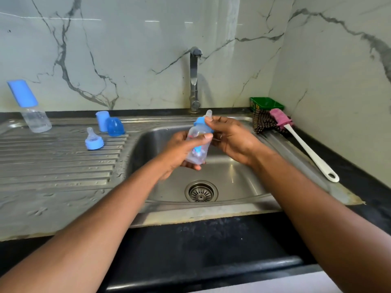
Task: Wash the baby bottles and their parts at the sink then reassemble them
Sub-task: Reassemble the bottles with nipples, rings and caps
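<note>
Over the steel sink [232, 176] my left hand [179, 151] grips the body of a small clear baby bottle [197, 144]. My right hand [230, 136] holds its blue collar with the clear teat [204, 120] at the top. On the drainboard stand a capped clear bottle [31, 106], a light blue cap [102, 120], a darker blue dome cap [114, 126] and a loose teat in a blue collar [93, 140].
The tap [194, 79] rises behind the basin with no water visible. A pink-headed bottle brush with a white handle [304, 144] lies on the right counter, beside a dark checked cloth [263, 122] and a green tub [265, 103]. The drain [201, 192] sits in the basin floor.
</note>
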